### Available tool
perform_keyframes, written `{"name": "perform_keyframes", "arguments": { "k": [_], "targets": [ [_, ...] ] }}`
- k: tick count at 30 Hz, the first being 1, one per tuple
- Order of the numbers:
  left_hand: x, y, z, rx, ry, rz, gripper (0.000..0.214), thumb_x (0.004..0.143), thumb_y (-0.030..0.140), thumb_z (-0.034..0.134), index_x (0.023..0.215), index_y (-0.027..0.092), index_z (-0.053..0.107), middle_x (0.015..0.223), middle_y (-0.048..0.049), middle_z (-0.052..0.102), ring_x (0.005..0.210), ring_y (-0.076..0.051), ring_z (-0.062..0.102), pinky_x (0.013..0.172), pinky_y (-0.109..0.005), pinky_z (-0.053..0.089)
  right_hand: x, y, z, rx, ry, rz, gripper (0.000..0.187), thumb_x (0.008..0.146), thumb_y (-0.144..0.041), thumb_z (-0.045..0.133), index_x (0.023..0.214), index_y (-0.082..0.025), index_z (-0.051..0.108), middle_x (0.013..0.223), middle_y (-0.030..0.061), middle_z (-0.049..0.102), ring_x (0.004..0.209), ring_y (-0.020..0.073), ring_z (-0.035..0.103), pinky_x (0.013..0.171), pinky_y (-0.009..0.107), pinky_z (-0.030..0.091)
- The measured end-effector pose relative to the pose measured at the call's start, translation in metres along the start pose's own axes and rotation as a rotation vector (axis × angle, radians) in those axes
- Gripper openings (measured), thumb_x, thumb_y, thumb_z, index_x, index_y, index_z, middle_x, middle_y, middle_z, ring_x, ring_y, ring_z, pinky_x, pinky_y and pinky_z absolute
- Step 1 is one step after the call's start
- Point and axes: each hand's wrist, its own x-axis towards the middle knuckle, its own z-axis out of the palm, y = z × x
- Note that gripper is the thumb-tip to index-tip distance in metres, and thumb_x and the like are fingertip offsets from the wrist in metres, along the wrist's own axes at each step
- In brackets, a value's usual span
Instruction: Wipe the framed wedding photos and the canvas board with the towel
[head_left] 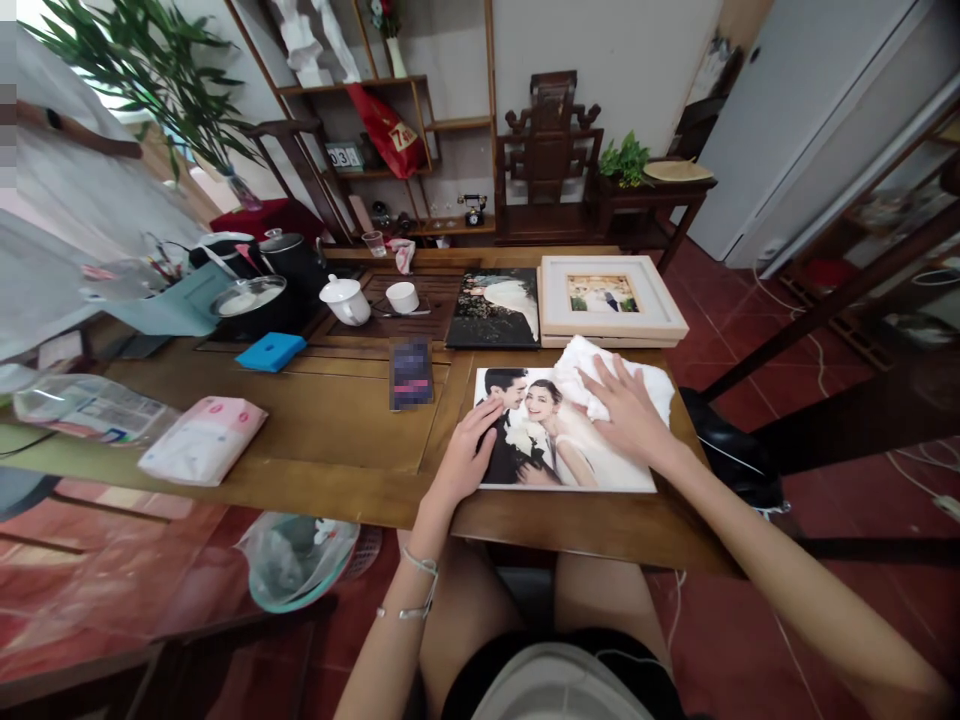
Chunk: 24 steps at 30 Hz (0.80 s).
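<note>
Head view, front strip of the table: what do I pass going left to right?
From the left: clear plastic packet → pink-and-white tissue pack → small upright card → left hand → wedding photo print → right hand, pressing a white cloth.

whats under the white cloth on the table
The cloth lies on the top right corner of the photo, with the right hand pressed flat on it. That corner is covered, so its picture cannot be seen.

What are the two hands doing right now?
Left hand: open, flat on the photo print.
Right hand: open, palm pressing a white cloth onto the print.
</note>
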Motion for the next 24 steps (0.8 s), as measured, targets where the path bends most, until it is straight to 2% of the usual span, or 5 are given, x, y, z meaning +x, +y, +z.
{"name": "perform_keyframes", "arguments": {
  "k": [4,10,13,19,24],
  "targets": [
    [-0.001,0.000,0.001,0.007,-0.002,-0.005,0.040,0.099,0.024,0.039,0.136,0.022,0.055,0.145,-0.0100,0.052,0.139,-0.022,0.043,0.118,-0.050,0.031,-0.002,-0.023,0.003,-0.112,-0.053,-0.006,0.067,0.078,-0.022,0.059,0.143,-0.015,0.046,0.156,0.0160,0.032,0.145,0.0454,0.010,0.113,0.070,0.009],
    [0.000,-0.006,0.001,-0.021,-0.006,0.016,0.041,0.099,0.026,0.039,0.137,0.023,0.054,0.147,-0.0097,0.050,0.139,-0.024,0.042,0.118,-0.049,0.032,-0.055,-0.125,0.022,-0.090,-0.114,-0.220,0.072,0.077,-0.020,0.060,0.145,-0.005,0.041,0.155,0.0237,0.029,0.144,0.0499,0.009,0.113,0.072,0.009],
    [0.000,-0.009,0.000,-0.044,-0.013,0.042,0.041,0.100,0.026,0.036,0.137,0.022,0.054,0.147,-0.0108,0.050,0.139,-0.024,0.043,0.117,-0.048,0.033,-0.074,-0.152,0.026,-0.047,-0.117,-0.246,0.068,0.079,-0.017,0.055,0.145,-0.001,0.041,0.155,0.0262,0.028,0.142,0.0531,0.011,0.109,0.077,0.010],
    [-0.001,-0.007,0.001,-0.037,-0.004,0.031,0.040,0.099,0.025,0.038,0.135,0.021,0.056,0.145,-0.0106,0.052,0.139,-0.024,0.043,0.118,-0.049,0.032,-0.057,-0.104,0.009,0.142,-0.199,-0.263,0.075,0.070,-0.012,0.054,0.144,-0.010,0.044,0.154,0.0147,0.037,0.146,0.0396,0.016,0.114,0.067,0.016],
    [-0.002,-0.005,0.002,-0.005,0.003,0.019,0.042,0.099,0.021,0.036,0.137,0.023,0.054,0.145,-0.0092,0.051,0.139,-0.022,0.042,0.119,-0.049,0.031,-0.007,-0.058,0.002,0.090,-0.148,-0.074,0.068,0.073,-0.010,0.050,0.141,-0.011,0.049,0.151,0.0160,0.042,0.145,0.0399,0.021,0.112,0.068,0.019]
  ]
}}
